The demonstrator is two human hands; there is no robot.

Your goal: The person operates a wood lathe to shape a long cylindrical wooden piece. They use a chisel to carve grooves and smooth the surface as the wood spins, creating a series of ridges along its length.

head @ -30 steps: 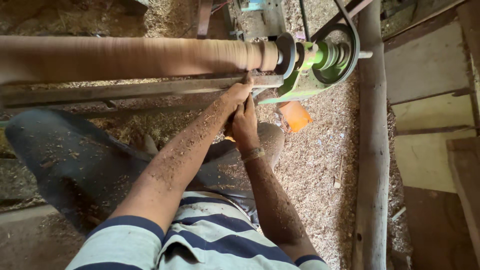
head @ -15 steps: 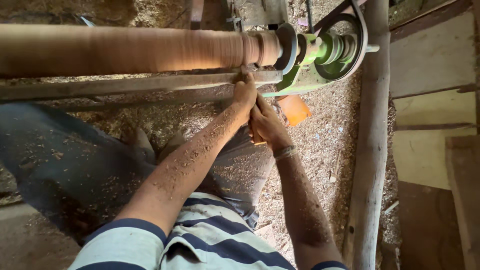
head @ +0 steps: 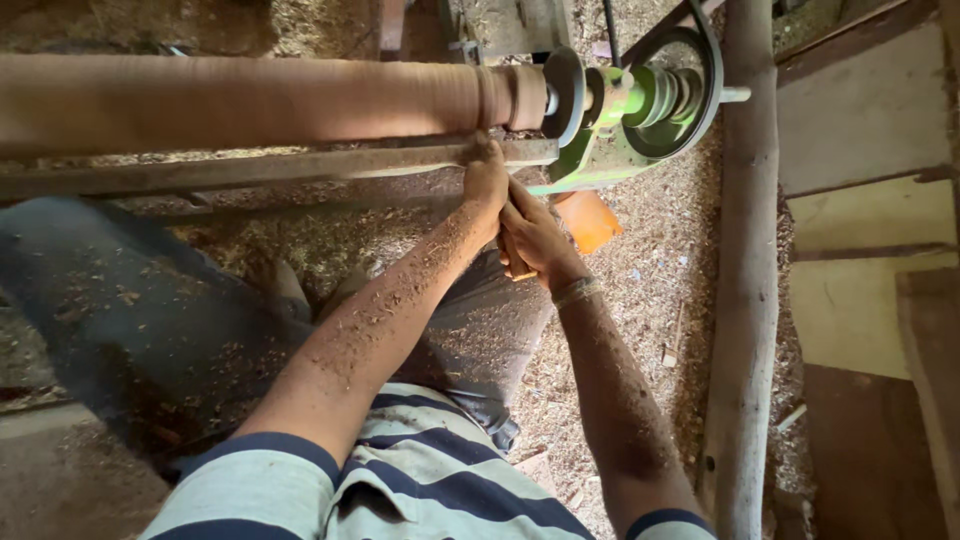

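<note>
A long round wooden workpiece (head: 250, 100) lies across a lathe, blurred as if spinning, its right end at the green headstock (head: 640, 110). My left hand (head: 485, 180) presses on the metal tool rest (head: 300, 165) and clasps the front of a turning tool against the wood near its right end. My right hand (head: 535, 240) is closed around the tool's wooden handle just behind. The tool itself is mostly hidden by both hands. Sawdust covers both forearms.
A black drive pulley (head: 700, 80) sits at the headstock. An orange object (head: 588, 220) lies under the lathe. Wood shavings cover the ground. An upright wooden post (head: 745, 300) stands to the right, with boards (head: 860, 200) beyond it.
Both hands have stayed clasped at the tool rest. My right hand has dropped back and lower behind the left. The view has shifted slightly.
</note>
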